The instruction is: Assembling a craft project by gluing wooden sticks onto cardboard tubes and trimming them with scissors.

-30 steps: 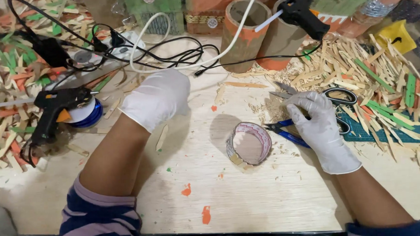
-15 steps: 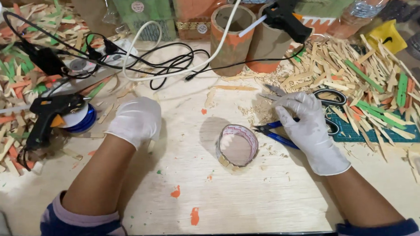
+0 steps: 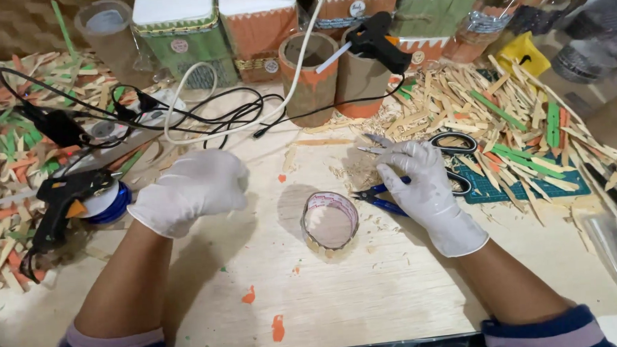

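My left hand (image 3: 191, 189), in a white glove, is curled into a fist above the pale wooden tabletop (image 3: 369, 296), and I see nothing in it. It hovers right of a black glue gun (image 3: 64, 205) and left of a short ring (image 3: 330, 223) edged with small wooden sticks. My right hand (image 3: 423, 182), also gloved, rests with fingers apart on blue-handled pliers (image 3: 379, 198). Its fingertips are beside black-handled scissors (image 3: 453, 146).
Piles of cut wooden sticks (image 3: 500, 109) cover the right side and the far left. Tangled black and white cables (image 3: 202, 116) run across the back. Cardboard tubes (image 3: 308, 76), a second glue gun (image 3: 379, 38) and decorated boxes (image 3: 177, 26) line the rear. A green cutting mat (image 3: 524, 185) lies at right.
My left hand has drawn back toward me and slightly left, closing into a fist. My right hand has stayed on the pliers. The view has shifted a little.
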